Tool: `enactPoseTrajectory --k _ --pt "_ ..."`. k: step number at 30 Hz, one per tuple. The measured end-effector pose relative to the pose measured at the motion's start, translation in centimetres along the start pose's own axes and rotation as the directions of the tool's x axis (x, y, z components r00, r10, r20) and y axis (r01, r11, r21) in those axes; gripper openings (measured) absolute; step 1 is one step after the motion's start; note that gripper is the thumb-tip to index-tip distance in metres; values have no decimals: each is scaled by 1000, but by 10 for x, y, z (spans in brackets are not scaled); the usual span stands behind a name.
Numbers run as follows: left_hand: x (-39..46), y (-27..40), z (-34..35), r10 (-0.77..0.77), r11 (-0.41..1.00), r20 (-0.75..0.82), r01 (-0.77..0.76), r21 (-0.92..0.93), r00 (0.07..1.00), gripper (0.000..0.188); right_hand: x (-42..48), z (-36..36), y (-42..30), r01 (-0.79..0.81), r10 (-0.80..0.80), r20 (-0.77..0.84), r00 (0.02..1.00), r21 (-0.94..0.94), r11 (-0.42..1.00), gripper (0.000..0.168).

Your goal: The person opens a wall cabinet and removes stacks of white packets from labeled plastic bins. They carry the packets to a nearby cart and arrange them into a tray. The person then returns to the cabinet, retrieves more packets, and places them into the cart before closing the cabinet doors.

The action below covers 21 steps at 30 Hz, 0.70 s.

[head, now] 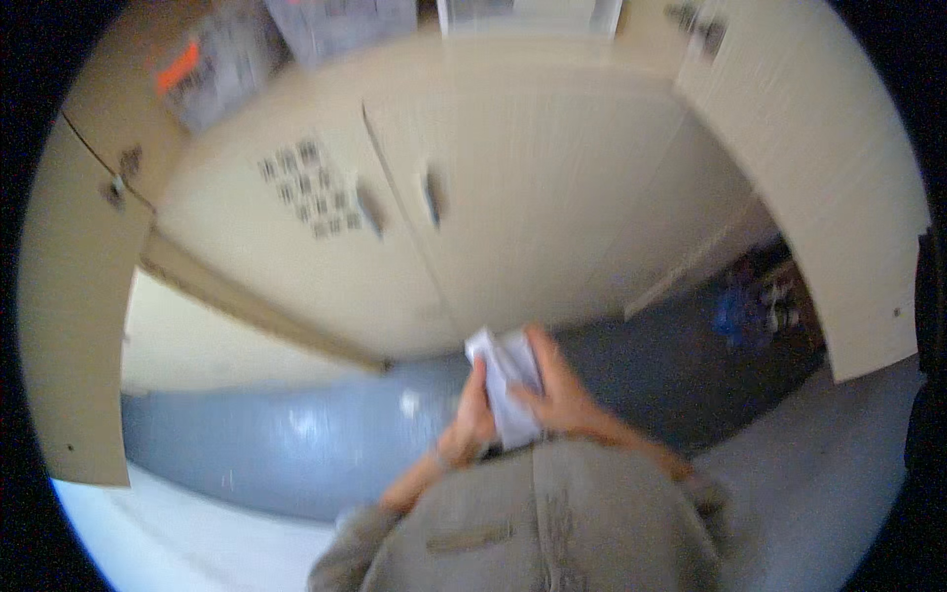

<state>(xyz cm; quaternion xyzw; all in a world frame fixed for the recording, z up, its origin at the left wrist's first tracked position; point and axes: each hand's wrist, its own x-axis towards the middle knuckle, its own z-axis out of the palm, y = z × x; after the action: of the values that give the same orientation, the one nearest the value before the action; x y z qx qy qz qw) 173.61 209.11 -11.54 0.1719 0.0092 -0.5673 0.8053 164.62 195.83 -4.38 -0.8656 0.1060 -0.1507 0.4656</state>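
Note:
A white folded item [510, 385], perhaps paper or thin card, is held upright between both hands, close to the front of the grey-brown jacket. My left hand [473, 411] grips its left edge, thumb on the near face. On the right side my right hand [562, 388] clasps it, with the fingers along the edge and the thumb lying across the front. Blur hides the item's details and any marks on it.
Ahead stands a cream cabinet [518, 185] with two closed doors, two handles and a patch of dark printed squares. Open door panels [81, 318] flank both sides. Storage boxes [340, 26] sit on top. Blue and dark items [747, 311] lie low at the right, above grey floor [296, 436].

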Motion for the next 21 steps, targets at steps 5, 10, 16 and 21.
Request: enactPoseTrajectory --k 5,10,16,21 --pt "-16 -7 -23 -176 978 -145 190 88 974 49 -8 24 2 33 -33 37 999 5 999 62" --pt "-18 0 -23 -115 986 -159 132 103 981 53 11 17 -3 46 -45 168 985 -3 999 66" --pt "-14 40 15 187 953 -206 -127 274 961 49 38 22 -52 224 -158 324 933 -176 959 95" --pt "-29 102 52 257 944 -13 -249 218 966 46 100 -13 -96 213 -284 396 873 213 953 64"
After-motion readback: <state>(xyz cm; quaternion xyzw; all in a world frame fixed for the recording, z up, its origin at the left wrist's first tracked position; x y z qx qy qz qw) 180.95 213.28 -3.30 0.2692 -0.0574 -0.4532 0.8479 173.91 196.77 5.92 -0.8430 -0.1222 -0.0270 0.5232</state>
